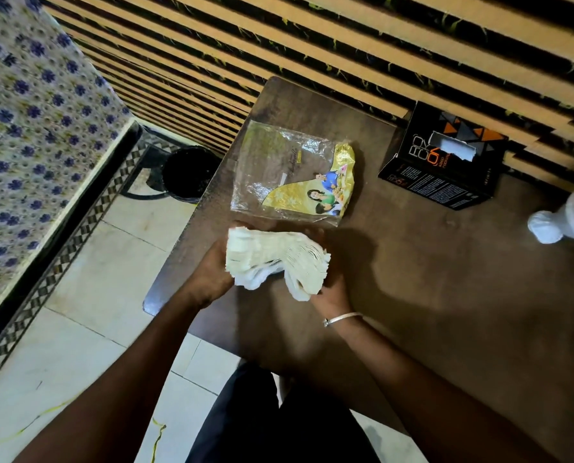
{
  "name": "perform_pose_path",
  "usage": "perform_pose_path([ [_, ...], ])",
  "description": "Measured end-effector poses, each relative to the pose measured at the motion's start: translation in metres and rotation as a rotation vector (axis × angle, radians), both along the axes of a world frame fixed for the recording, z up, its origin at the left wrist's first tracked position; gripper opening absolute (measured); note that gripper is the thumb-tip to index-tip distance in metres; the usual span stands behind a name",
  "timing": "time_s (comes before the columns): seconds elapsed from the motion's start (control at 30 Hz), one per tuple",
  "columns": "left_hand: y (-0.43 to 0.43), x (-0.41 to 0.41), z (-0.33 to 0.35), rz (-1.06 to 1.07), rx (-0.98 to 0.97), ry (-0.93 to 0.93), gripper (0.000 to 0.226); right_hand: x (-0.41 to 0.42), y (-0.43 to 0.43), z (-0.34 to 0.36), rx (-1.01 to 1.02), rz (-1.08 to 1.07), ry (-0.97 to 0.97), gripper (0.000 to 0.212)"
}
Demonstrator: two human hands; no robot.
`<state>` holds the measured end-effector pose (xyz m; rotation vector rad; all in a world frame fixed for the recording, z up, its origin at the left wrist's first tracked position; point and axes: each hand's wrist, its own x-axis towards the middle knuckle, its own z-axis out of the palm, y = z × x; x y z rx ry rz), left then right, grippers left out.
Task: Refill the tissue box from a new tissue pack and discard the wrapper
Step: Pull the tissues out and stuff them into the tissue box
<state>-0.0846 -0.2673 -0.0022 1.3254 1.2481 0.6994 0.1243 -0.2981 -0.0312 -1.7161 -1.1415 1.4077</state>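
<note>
Head view looks down on a brown table [446, 295] with both hands working at its near left end. Far left of the grip, down on the tiled floor beside the table, stands a dark round bin [187, 173], the likely place for the wrapper. The left hand [212, 272] clasps the left end of the tissue stack [275, 259], fingers wrapped behind it; the right hand [329, 289] clasps the right end from below, with a thin bangle [342, 318] on that wrist. The stack is held just above the table, its long axis running left to right between the two hands, sheet edges fanned toward the camera and the right end drooping. It should be light, soft and loose, prone to splaying or shedding sheets, so the best hold looks like a squeeze across both short ends with the flat faces pressed together. Just beyond the grip the emptied clear-and-gold wrapper [295, 177] lies flat on the table, apart from the stack. Farther right and beyond, against the slatted wall, the black tissue box [442, 162] sits with its slot facing up; something white shows at the slot, possibly a last tissue, and its near left end flap seems to stand ajar. A white object [556, 222] lies at the far right edge.
</note>
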Motion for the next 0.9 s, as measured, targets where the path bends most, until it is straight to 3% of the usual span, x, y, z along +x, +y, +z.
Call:
perform_pose_path([
  [0.03, 0.000, 0.002, 0.001, -0.006, 0.036, 0.021, 0.036, 0.002, -0.003, -0.002, -0.052, 0.035, 0.008, 0.031],
  [0.07, 0.002, 0.004, 0.002, -0.010, 0.060, 0.047, 0.051, 0.003, -0.003, -0.002, -0.102, 0.029, 0.003, 0.037],
  [0.13, 0.003, 0.006, -0.001, -0.013, 0.072, 0.083, 0.066, 0.004, -0.004, -0.002, 0.045, 0.033, -0.060, 0.033],
  [0.23, 0.002, 0.007, 0.003, -0.009, 0.084, 0.068, 0.038, 0.004, 0.002, -0.015, 0.067, 0.093, -0.041, 0.017],
  [0.3, 0.002, 0.007, 0.006, 0.027, 0.046, -0.030, 0.038, 0.008, 0.006, -0.011, 0.001, 0.091, -0.069, 0.017],
  [0.37, 0.005, 0.001, -0.003, 0.106, -0.084, -0.100, 0.036, 0.010, 0.008, -0.008, -0.038, 0.045, 0.048, 0.006],
  [0.43, 0.012, -0.003, -0.016, 0.138, -0.202, -0.067, 0.039, 0.008, 0.015, -0.004, -0.138, -0.021, 0.181, 0.030],
  [0.5, 0.019, -0.006, -0.028, 0.104, -0.279, -0.026, 0.047, 0.002, 0.022, -0.004, -0.290, -0.094, 0.169, 0.043],
  [0.67, 0.030, -0.010, -0.049, 0.067, -0.408, 0.040, 0.055, -0.005, 0.026, -0.014, -0.474, -0.047, 0.034, 0.050],
  [0.73, 0.034, -0.005, -0.048, 0.100, -0.364, 0.160, 0.057, -0.008, 0.023, -0.019, -0.469, -0.041, -0.069, 0.061],
  [0.83, 0.029, 0.003, -0.048, 0.179, -0.155, 0.509, 0.051, -0.019, 0.016, -0.019, -0.284, -0.155, -0.259, 0.052],
  [0.9, 0.023, 0.009, -0.051, 0.174, -0.016, 0.684, 0.052, -0.027, 0.013, -0.017, -0.185, -0.208, -0.315, 0.056],
])
